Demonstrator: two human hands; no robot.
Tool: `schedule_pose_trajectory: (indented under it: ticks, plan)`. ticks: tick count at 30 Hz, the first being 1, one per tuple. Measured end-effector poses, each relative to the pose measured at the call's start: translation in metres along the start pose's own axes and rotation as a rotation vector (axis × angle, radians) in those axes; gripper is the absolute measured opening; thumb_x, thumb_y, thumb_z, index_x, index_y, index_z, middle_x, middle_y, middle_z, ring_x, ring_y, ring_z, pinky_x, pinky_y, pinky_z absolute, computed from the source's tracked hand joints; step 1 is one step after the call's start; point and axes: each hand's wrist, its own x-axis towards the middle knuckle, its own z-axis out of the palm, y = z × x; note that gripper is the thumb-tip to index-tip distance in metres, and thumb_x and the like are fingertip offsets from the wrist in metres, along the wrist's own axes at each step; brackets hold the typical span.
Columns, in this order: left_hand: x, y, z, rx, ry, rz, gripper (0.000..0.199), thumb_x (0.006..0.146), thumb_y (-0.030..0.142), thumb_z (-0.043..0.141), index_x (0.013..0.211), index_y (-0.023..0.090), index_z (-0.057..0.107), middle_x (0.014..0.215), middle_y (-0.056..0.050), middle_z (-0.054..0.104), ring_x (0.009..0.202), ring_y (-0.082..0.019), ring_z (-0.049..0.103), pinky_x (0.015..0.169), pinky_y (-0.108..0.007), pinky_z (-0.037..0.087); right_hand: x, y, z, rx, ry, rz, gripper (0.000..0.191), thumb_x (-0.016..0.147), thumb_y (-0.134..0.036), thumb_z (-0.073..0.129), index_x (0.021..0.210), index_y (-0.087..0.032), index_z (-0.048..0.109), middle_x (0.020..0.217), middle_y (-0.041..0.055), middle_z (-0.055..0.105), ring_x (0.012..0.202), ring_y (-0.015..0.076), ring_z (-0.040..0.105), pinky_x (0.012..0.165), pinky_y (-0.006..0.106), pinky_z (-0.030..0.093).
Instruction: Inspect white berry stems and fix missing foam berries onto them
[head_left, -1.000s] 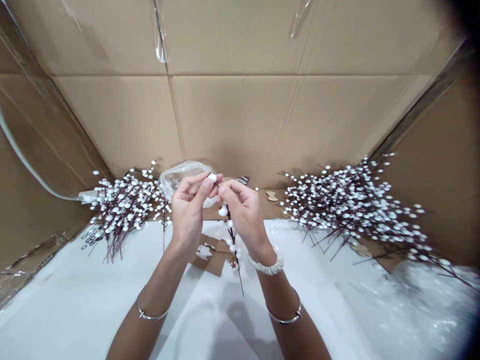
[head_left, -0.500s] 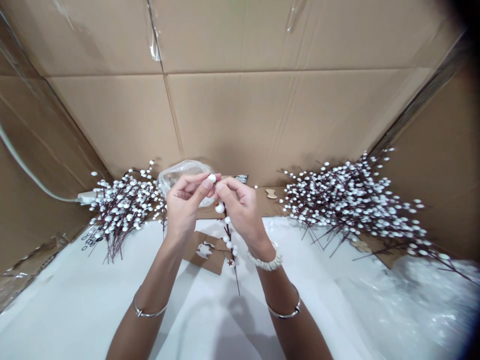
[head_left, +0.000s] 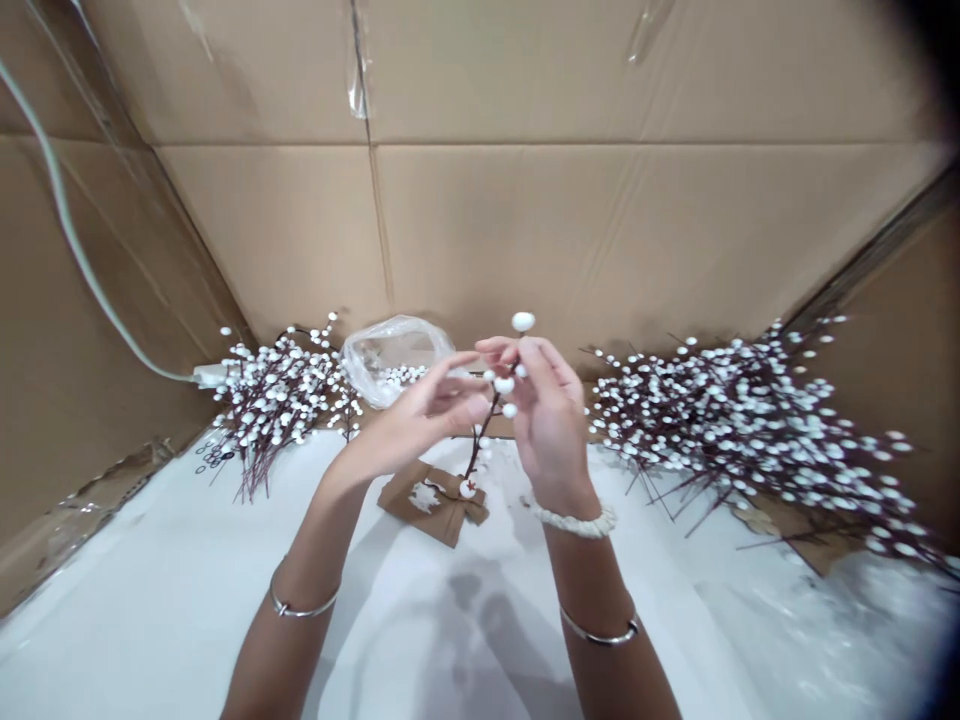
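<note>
My right hand (head_left: 550, 425) grips a thin dark stem of a white-berried sprig (head_left: 487, 420) between its fingers, with a round white berry (head_left: 523, 321) standing at the tip above the fingers. My left hand (head_left: 424, 405) is held apart from the stem, fingers spread, its fingertips close to the berries. The sprig's lower end reaches down to a kraft paper tag (head_left: 431, 505) with a white snowflake shape. A small red star (head_left: 470, 488) sits near the stem's foot.
Two heaps of white-berried sprigs (head_left: 277, 400) lie left and right (head_left: 750, 430), with a clear plastic bag (head_left: 394, 360) behind my hands. A white sheet (head_left: 150, 600) covers the surface. Cardboard walls surround it, and a pale cable (head_left: 82, 250) runs to a plug.
My left hand has let go of the white berry and moved left with its fingers apart. The berry now shows at the sprig's tip, and my right hand has raised the sprig. The view has turned slightly.
</note>
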Motion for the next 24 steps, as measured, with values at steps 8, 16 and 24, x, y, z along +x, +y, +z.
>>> schedule_pose_trajectory:
  ticks: [8,16,24]
  plan:
    - [0.0,-0.004,-0.001,-0.069,-0.141,-0.162,0.034,0.073,0.033,0.077,0.097,0.015,0.062,0.072,-0.001,0.063,0.063,-0.013,0.064,0.061,-0.026,0.052,0.002,-0.004,-0.001,0.079,-0.007,0.24,0.028,0.087,-0.049,0.055,0.092,-0.023,0.062,0.113,0.0046,0.07,0.106,0.0183,0.063,0.086,0.033,0.049]
    - [-0.015,0.01,-0.149,0.665,0.801,-0.117,0.046,0.063,0.044,0.081,0.096,0.016,0.066,0.079,-0.004,0.071,0.072,-0.018,0.066,0.068,-0.029,0.048,0.006,0.001,-0.007,0.053,-0.054,0.43,0.046,0.084,-0.046,0.056,0.124,-0.025,0.05,0.13,0.0081,0.064,0.125,0.023,0.056,0.104,0.044,0.043]
    - [-0.003,-0.019,-0.276,0.878,0.956,-0.369,0.042,0.045,0.044,0.089,0.049,0.016,0.057,0.04,0.002,0.048,0.106,-0.033,0.062,0.098,-0.046,0.037,0.004,-0.005,-0.005,0.006,-0.054,0.389,0.048,0.081,-0.038,0.06,0.126,-0.024,0.048,0.122,0.0077,0.068,0.108,0.0194,0.065,0.089,0.036,0.051]
